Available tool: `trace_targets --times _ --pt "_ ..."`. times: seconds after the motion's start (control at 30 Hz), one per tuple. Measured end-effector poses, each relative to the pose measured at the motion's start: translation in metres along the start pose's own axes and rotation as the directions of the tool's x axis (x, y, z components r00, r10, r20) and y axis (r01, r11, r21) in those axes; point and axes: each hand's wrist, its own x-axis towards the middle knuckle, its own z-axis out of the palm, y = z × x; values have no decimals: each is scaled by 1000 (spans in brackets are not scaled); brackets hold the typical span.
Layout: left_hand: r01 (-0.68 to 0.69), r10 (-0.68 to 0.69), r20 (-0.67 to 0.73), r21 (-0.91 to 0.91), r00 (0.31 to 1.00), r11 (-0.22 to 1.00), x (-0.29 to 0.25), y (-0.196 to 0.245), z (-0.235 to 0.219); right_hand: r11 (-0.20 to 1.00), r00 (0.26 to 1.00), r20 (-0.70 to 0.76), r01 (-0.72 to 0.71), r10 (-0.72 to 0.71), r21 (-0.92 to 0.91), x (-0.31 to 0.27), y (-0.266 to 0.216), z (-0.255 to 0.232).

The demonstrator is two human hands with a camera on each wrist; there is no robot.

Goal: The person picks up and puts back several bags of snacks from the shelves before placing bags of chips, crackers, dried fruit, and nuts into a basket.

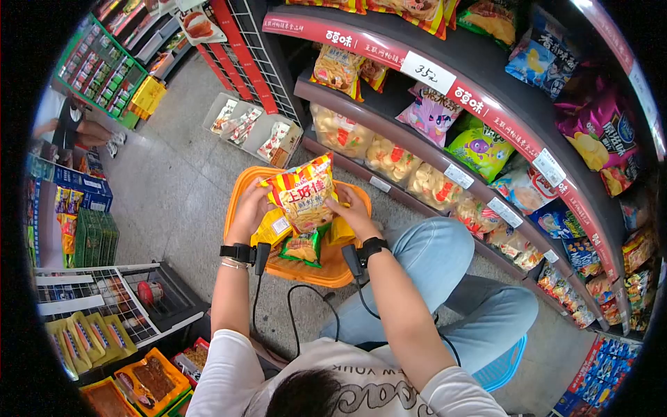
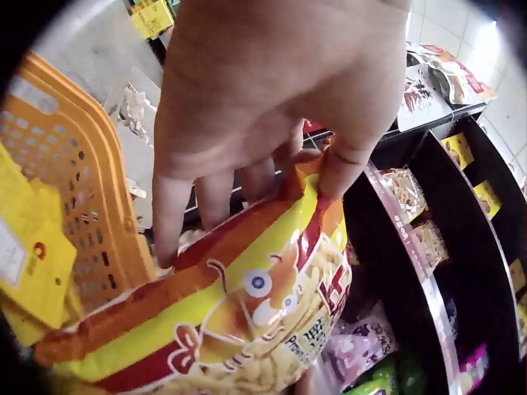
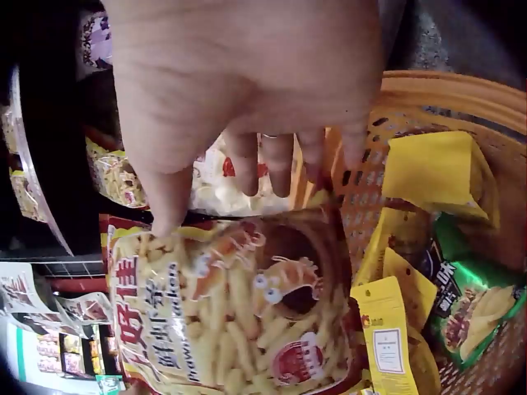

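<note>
A bag of prawn crackers (image 1: pixel 303 196), red and yellow at its ends, is held up over the orange shopping basket (image 1: pixel 238 186). My left hand (image 1: pixel 251 210) grips one side edge, its thumb on the printed face in the left wrist view. At the opposite edge my right hand (image 1: pixel 354 214) pinches the bag, thumb in front and fingers behind. Inside the basket lie a green snack bag (image 3: pixel 476 300) and several yellow packets (image 3: pixel 432 169), partly hidden under the prawn crackers in the head view.
Snack shelves (image 1: pixel 389 59) curve along the right, with price tags on their edges. A carton of packets (image 1: pixel 257 128) stands on the floor past the basket. Wire racks (image 1: pixel 104 295) stand at left. A blue basket (image 1: pixel 504 365) is beside the wearer's bent legs. Another person (image 1: pixel 69 125) is at far left.
</note>
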Motion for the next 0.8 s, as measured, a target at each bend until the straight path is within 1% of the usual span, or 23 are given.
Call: trace_targets --times 0.03,0.07,0.1,0.13,0.17,0.23,0.27,0.33,0.37,0.4,0.43,0.47,0.5,0.53,0.57,0.6,0.63,0.67,0.7,0.73,0.77,0.8 --pt "1 -1 3 -12 1000 1000 3 4 10 998 999 38 27 -25 -60 -3 -6 0" --pt "-30 30 -8 -19 1000 999 7 5 16 991 996 79 57 -48 -120 -9 -11 2" --pt "-41 41 19 10 999 999 14 3 14 980 991 120 86 -65 -178 -14 -20 3" --pt "-50 48 43 38 998 998 20 -2 11 975 985 173 49 -11 -216 -28 -47 5" --pt "-60 56 66 66 996 996 25 -5 8 983 975 221 45 -5 -177 -29 -49 5" --pt "-46 43 62 44 997 998 21 0 32 994 947 320 37 -1 -104 -29 -48 9" --pt "-36 35 61 23 998 999 21 0 39 997 957 288 64 -46 -51 -28 -46 11" --pt "-22 25 74 -40 997 999 28 -4 38 999 967 253 39 -29 -36 -21 -43 7" --pt "-81 78 84 29 993 996 29 -5 38 999 972 235 33 -25 -29 -17 -43 4" --pt "-143 134 97 96 986 985 29 -3 41 996 973 217 65 -77 59 -17 -47 4" --pt "-206 190 112 161 975 965 28 -1 44 992 977 189 83 -99 92 -16 -52 3" --pt "-202 157 199 230 967 952 27 2 46 987 980 161 100 -120 125 -15 -57 1" --pt "-194 119 241 320 963 927 26 3 45 980 981 135 117 -139 158 -15 -63 -1" --pt "-188 75 278 409 958 893 24 5 43 988 986 117 110 -123 110 -17 -74 -3" --pt "-183 26 307 496 951 849 25 7 43 989 984 133 106 -120 108 -15 -74 -5" --pt "-41 -154 303 553 941 832 21 19 53 989 982 148 101 -116 107 -13 -75 -6" --pt "-92 -113 328 552 938 829 25 21 56 990 980 163 96 -113 106 -11 -76 -7" --pt "-142 -74 352 548 933 824 26 22 58 981 973 176 125 -150 146 -9 -76 -7" --pt "-190 -35 376 543 926 818 28 22 60 978 974 131 171 -187 121 -5 -72 -6" --pt "-203 -7 368 530 930 823 35 19 58 972 971 88 215 -223 93 1 -68 -5" --pt "-198 19 355 476 935 857 39 17 60 965 965 47 255 -258 64 5 -64 -5" --pt "-191 41 339 421 940 887 42 19 67 962 966 8 259 -260 88 -1 -82 -4"
